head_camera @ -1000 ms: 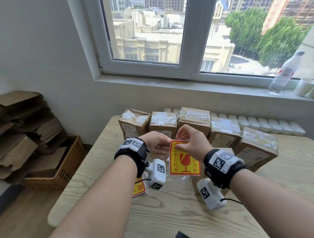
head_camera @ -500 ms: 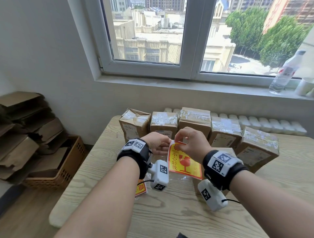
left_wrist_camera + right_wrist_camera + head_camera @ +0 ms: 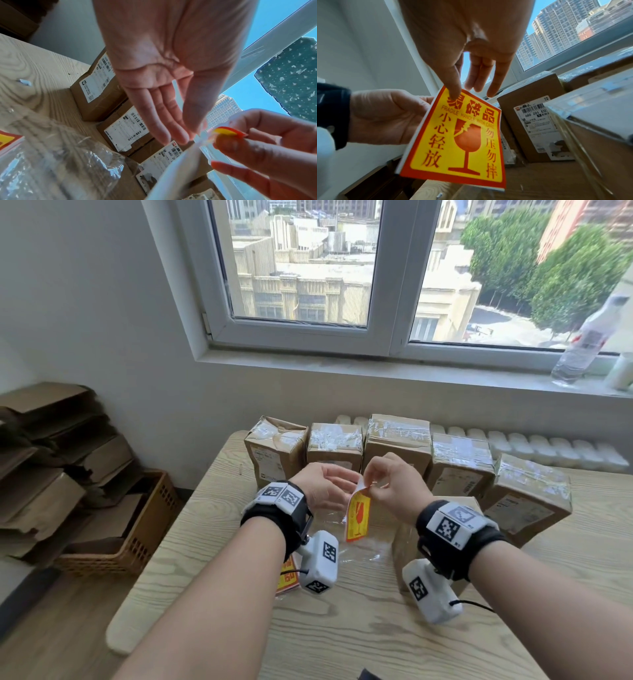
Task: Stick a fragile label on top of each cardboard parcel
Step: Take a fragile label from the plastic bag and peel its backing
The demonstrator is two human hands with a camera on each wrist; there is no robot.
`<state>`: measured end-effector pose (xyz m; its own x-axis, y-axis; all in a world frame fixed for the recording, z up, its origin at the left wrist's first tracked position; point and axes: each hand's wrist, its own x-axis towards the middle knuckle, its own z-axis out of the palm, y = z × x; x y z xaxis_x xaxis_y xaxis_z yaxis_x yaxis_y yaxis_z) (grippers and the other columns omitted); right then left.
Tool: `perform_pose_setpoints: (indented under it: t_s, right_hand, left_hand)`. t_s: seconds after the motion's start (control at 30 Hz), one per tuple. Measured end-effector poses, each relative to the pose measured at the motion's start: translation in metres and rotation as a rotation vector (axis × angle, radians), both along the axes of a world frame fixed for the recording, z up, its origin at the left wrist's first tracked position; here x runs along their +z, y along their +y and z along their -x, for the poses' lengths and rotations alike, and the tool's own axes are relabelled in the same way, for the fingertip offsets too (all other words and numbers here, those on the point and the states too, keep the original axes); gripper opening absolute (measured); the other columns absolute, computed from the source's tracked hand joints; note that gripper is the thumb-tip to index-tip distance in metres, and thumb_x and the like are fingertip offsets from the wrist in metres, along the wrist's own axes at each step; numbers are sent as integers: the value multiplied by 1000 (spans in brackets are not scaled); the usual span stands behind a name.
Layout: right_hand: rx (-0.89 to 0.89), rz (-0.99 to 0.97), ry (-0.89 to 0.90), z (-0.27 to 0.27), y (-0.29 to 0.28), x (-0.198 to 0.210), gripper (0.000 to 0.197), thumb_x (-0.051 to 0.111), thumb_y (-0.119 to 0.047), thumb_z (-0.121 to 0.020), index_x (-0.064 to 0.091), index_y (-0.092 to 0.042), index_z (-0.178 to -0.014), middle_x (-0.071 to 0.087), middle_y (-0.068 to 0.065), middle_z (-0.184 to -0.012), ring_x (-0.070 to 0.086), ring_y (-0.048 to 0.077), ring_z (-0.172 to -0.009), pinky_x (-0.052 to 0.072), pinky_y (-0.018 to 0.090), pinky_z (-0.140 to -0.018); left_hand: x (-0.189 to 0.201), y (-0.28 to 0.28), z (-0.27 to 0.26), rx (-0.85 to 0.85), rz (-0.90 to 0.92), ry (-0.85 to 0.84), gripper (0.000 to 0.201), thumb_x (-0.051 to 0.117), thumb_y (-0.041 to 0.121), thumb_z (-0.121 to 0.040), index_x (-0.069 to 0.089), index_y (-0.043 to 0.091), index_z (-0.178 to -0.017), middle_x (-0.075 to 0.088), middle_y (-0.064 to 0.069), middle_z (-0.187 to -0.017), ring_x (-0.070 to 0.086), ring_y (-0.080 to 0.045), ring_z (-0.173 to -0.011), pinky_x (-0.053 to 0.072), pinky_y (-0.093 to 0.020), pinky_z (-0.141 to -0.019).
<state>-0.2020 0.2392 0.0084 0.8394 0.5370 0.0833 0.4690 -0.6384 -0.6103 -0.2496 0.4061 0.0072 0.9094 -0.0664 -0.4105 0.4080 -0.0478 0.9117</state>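
A red-and-yellow fragile label (image 3: 358,515) (image 3: 458,135) hangs edge-on above the table, between my hands. My right hand (image 3: 394,487) (image 3: 453,86) pinches its top corner, which curls away from the white backing (image 3: 171,175). My left hand (image 3: 325,491) (image 3: 185,135) has nearly straight fingers, and thumb and fingers nip the backing's edge. Several taped cardboard parcels (image 3: 397,440) stand in a row behind the hands, with bare tops. One more parcel (image 3: 404,542) sits under my right wrist.
A clear plastic bag (image 3: 363,553) and a stack of spare labels (image 3: 286,577) lie on the wooden table (image 3: 376,628). A basket of flattened cardboard (image 3: 137,529) stands on the floor at the left. A bottle (image 3: 582,344) is on the sill.
The label turned from facing me to hanging edge-on, and both hands rose a little. Its top corner has come away from the backing.
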Motion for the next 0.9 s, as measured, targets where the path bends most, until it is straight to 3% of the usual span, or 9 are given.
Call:
perform_pose_setpoints:
  t_s: [0.07,0.17,0.3,0.47,0.57,0.63,0.73,0.83,0.9]
  right_hand:
    - [-9,-15,13,0,2,1,26,71,-10,-78,56,-28,-67,49,-7,-81,50,9,-75,40,21,-68]
    - [-29,-62,50,-1,5,0,28,78,-16,-74,58,-33,-62,60,-7,-79,55,8,-72,45,24,-67]
    - [-83,-135,108,-3,5,-2,20,81,-21,-71,63,-28,-66,66,-8,-75,62,10,-75,52,26,-70]
    - [-124,-159,144,-11,3,-8,16,76,-22,-78,61,-25,-73,68,-4,-80,64,14,-79,54,30,-72]
    - [-135,-116,149,-16,3,-13,23,66,-14,-85,51,-27,-76,66,2,-88,64,22,-83,54,35,-75]
    - [-154,-109,169,-18,4,-15,28,64,-8,-85,46,-27,-78,65,5,-87,65,24,-84,55,36,-74]
    - [-194,-149,263,-21,4,-17,33,71,-3,-79,47,-22,-91,62,2,-91,63,18,-84,56,32,-73]
    - [-207,-149,311,-25,6,-21,50,70,1,-77,47,-23,-115,59,-1,-95,62,15,-87,56,29,-69]
    - [-198,-100,310,-27,11,-25,62,66,3,-79,42,-27,-129,54,-4,-91,57,10,-80,51,23,-60]
  left_hand:
    - [-1,-1,-2,10,9,-23,48,63,-22,-74,68,11,-109,69,-7,-89,70,-16,-77,61,-30,-72]
    - [-1,-3,-5,-23,-10,-49,45,68,-16,-73,68,12,-108,69,-10,-93,70,-19,-82,60,-32,-77]
    - [0,-3,-6,13,-71,-95,29,74,-9,-73,70,9,-96,63,-6,-79,66,-14,-73,60,-25,-68]
    - [-11,6,-8,81,-213,-105,11,78,10,-77,70,9,-84,70,-3,-82,69,-13,-79,59,-27,-75]
    - [-19,16,-10,81,-320,-68,13,74,12,-80,62,15,-78,66,0,-83,62,-9,-74,54,-22,-69]
    - [-25,26,-10,88,-333,-32,17,71,7,-81,57,17,-78,65,-2,-87,61,-12,-80,54,-28,-76]
    - [-35,42,-5,141,-294,29,22,68,-3,-81,57,16,-81,64,-5,-92,63,-22,-90,54,-40,-87]
    - [-47,60,0,227,-287,96,28,64,-11,-80,58,16,-85,64,-10,-92,63,-26,-86,56,-38,-78]
    - [-56,74,3,301,-284,149,29,62,-14,-80,57,14,-84,63,-12,-90,63,-30,-86,55,-42,-79]
